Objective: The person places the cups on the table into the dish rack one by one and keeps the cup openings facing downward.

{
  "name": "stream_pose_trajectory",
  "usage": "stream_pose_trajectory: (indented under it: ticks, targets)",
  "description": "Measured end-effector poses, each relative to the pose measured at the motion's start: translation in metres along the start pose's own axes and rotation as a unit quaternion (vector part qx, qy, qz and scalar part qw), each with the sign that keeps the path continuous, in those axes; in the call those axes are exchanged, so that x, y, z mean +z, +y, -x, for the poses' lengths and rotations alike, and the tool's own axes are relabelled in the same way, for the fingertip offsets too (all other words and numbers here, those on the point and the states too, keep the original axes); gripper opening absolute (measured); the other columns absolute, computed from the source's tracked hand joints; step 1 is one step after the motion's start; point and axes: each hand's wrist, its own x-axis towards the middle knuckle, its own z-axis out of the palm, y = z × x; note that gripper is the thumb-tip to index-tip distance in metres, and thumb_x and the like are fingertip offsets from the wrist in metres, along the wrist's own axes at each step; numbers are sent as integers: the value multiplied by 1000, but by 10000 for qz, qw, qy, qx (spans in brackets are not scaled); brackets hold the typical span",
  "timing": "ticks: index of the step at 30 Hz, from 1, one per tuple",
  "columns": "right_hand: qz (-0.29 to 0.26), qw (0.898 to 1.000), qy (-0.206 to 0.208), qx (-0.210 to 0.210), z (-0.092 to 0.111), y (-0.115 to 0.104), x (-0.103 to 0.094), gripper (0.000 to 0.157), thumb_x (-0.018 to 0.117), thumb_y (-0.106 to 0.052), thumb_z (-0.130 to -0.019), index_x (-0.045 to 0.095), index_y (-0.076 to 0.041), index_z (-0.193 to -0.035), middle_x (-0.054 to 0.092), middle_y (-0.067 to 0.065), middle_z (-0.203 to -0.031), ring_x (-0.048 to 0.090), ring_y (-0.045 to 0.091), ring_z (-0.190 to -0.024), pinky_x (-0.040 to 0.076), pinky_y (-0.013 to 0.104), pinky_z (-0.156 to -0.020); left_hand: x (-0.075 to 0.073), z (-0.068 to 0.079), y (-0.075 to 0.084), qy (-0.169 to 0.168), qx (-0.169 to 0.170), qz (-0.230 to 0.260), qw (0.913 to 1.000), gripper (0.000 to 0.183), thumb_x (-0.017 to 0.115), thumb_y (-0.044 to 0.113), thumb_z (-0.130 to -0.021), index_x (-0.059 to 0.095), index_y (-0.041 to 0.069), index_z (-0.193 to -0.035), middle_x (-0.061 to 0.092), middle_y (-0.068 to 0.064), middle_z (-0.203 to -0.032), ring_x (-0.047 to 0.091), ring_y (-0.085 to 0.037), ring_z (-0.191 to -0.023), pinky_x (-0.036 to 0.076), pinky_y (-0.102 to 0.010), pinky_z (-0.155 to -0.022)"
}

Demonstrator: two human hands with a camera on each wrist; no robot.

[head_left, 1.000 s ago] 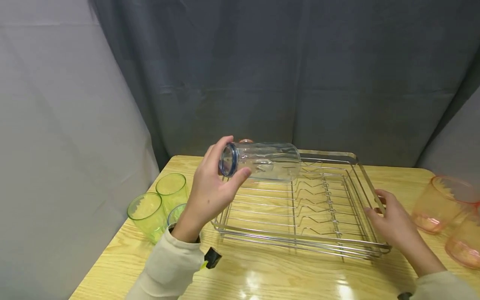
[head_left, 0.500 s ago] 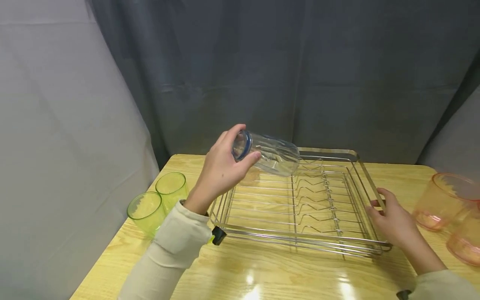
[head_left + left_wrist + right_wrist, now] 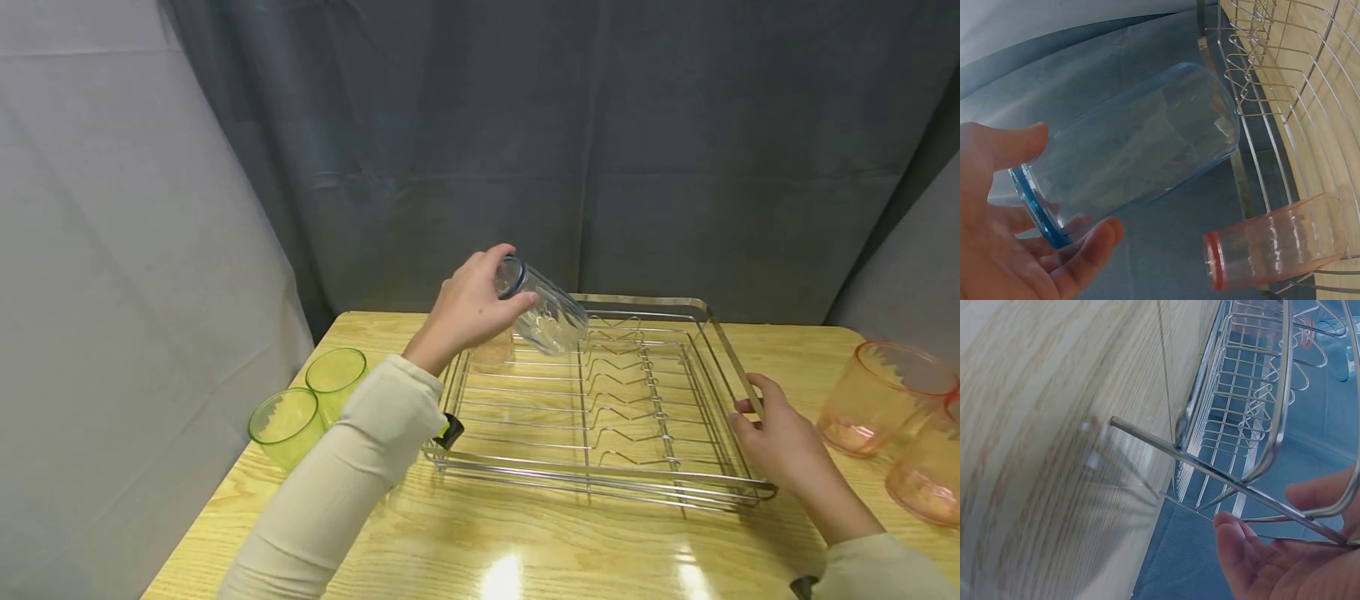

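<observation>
Standing leftmost on the table [image 3: 600, 550], a nearer green cup [image 3: 288, 429] and a farther green cup [image 3: 337, 377] sit just beside each other, close to the left sleeve [image 3: 378, 417]; a leftward swing of that forearm could knock them. Next, the black wrist device [image 3: 451, 432] appears over the near left corner of the wire rack [image 3: 600, 469]; were the arm to drop, it might catch there, though whether they touch now cannot be told.

Toward the rack's far left corner stands a pink-rimmed cup [image 3: 1279, 240]. To its right, the left hand [image 3: 476, 304] grasps a blue-rimmed clear cup [image 3: 1141, 147] by its rim end, thumb on one side and fingers on the other. That cup is tilted over the rack's far part, its other end slanting down to the right. With only one end held, smooth walls could slip or pivot if the hold loosened, and too little room on the left could make the two cups clash.

The bent wires across the rack's middle could tip a base set on them. The right hand [image 3: 783, 442] grips the rack's right rim; an uneven pull could jolt the pink-rimmed cup. Rightmost, a farther orange cup [image 3: 885, 404] and a nearer orange cup [image 3: 926, 479] risk a bump from a rightward forearm.
</observation>
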Motion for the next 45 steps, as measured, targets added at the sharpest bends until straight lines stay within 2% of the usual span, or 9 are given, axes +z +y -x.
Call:
stream_pose_trajectory:
  ticks: [3, 10, 15, 21, 26, 32, 37, 45]
  targets:
    - [15, 10000, 0, 7, 1, -2, 0, 67, 44, -20, -102, 12, 15, -149, 53, 37, -128, 61, 53, -107, 52, 48, -70, 5, -9, 1, -198, -33, -102, 9997, 69, 66, 45, -90, 41, 19, -149, 58, -5, -130, 57, -21, -118, 48, -44, -102]
    - [-13, 9999, -97, 25, 2, -5, 0, 68, 42, -22, -103, 10, 15, -150, 51, 36, -130, 61, 53, -109, 52, 47, -69, 16, -23, 4, -467, -169, -457, 9977, 71, 68, 47, -89, 40, 22, -150, 53, -4, -143, 54, -24, -129, 47, -43, -106]
    - [25, 9999, -115, 25, 2, -6, 1, 71, 43, -24, -103, 9, 15, -150, 50, 35, -132, 60, 52, -109, 51, 46, -69, 23, -29, 0, -549, -311, -547, 9965, 71, 69, 46, -89, 41, 23, -150, 54, -3, -140, 56, -24, -125, 48, -42, -104]
    - [18, 9999, -101, 52, 4, -5, 1, 72, 45, -25, -103, 8, 14, -151, 50, 36, -132, 61, 52, -109, 52, 46, -69, 34, -35, -6, -512, -495, -655, 9953, 70, 70, 45, -88, 42, 24, -149, 56, -2, -136, 57, -24, -120, 50, -42, -100]
    - [81, 10000, -32, 33, 6, -6, 0, 72, 46, -25, -102, 10, 15, -150, 52, 36, -130, 62, 52, -106, 51, 47, -68, 42, -38, -3, -419, -502, -938, 9934, 70, 69, 46, -88, 42, 23, -149, 57, -3, -135, 58, -25, -120, 42, -45, -109]
    - [206, 9998, 5, -35, 6, -9, 2, 72, 47, -25, -102, 12, 16, -150, 55, 36, -128, 65, 50, -103, 51, 50, -69, 53, -38, -4, -546, -566, -728, 9942, 72, 70, 41, -90, 38, 22, -152, 52, -5, -142, 57, -24, -122, 51, -42, -99]
    - [299, 9995, 66, 33, 9, -10, 0, 71, 47, -27, -101, 15, 14, -150, 54, 35, -129, 64, 50, -104, 49, 51, -69, 63, -42, -9, -562, -508, -621, 9952, 72, 69, 39, -91, 36, 20, -153, 48, -8, -146, 54, -27, -128, 50, -45, -103]
    - [351, 9993, 113, 4, 11, -11, 1, 72, 49, -26, -101, 15, 14, -150, 56, 34, -128, 65, 49, -103, 49, 50, -68, 78, -44, -21, -448, -467, -979, 9931, 72, 70, 37, -90, 39, 17, -152, 52, -10, -142, 58, -28, -121, 51, -42, -101]
